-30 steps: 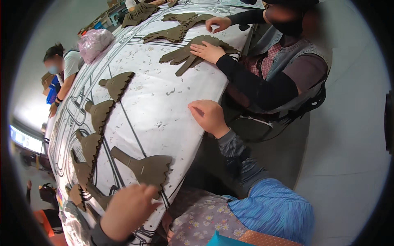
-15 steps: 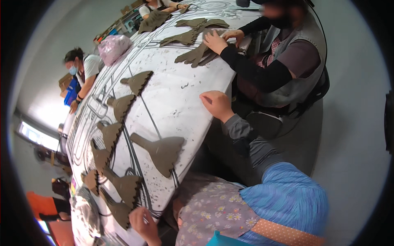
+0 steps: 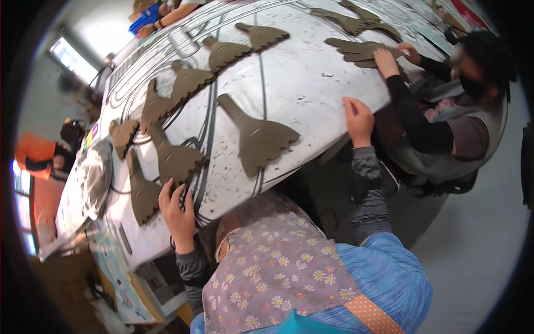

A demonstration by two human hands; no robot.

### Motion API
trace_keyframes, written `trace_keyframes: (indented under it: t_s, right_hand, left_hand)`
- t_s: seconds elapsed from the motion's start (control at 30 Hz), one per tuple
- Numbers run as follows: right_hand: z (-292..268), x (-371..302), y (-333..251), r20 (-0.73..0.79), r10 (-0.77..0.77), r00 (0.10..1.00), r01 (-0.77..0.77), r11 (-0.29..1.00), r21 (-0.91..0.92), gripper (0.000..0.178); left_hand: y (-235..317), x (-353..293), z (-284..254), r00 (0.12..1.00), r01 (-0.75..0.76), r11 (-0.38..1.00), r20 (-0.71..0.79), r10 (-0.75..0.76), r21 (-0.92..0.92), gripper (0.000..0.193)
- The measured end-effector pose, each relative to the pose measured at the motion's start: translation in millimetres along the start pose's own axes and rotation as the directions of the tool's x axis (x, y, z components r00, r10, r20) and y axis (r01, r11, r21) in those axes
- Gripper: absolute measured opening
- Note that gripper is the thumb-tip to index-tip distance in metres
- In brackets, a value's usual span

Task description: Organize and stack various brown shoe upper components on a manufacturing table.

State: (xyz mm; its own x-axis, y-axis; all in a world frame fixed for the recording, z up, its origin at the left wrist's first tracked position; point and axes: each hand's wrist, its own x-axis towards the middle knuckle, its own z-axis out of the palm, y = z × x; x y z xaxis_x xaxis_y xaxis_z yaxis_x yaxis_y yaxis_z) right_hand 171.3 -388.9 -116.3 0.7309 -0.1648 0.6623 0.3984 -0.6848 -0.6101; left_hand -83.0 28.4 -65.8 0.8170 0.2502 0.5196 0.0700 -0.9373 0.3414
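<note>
Brown fan-shaped pieces (image 3: 177,160) with scalloped edges lie in a loose row, one slit piece (image 3: 266,143) apart.

No legible text or signs.

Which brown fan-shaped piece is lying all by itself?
The brown piece between the left hand and right hand. It lies apart; the others sit close together in the row beyond and left of it, or near the other person.
</note>
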Motion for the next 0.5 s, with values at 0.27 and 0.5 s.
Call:
trace_keyframes:
  t_s: [0.27,0.5]
  right_hand:
    - [-2.1,-2.1,-4.5,0.049,0.021,0.999,-0.024,0.998,0.055,0.016]
    - [-1.6,-2.4,-4.7,0.052,-0.004,0.999,0.004,1.000,-0.005,0.016]
  left_hand:
    - [1.9,-2.0,-2.7,0.999,0.033,0.999,0.001,-0.033,-0.016,0.019]
    - [-3.0,-0.6,-1.7,1.000,0.029,0.999,-0.004,-0.029,-0.023,0.019]
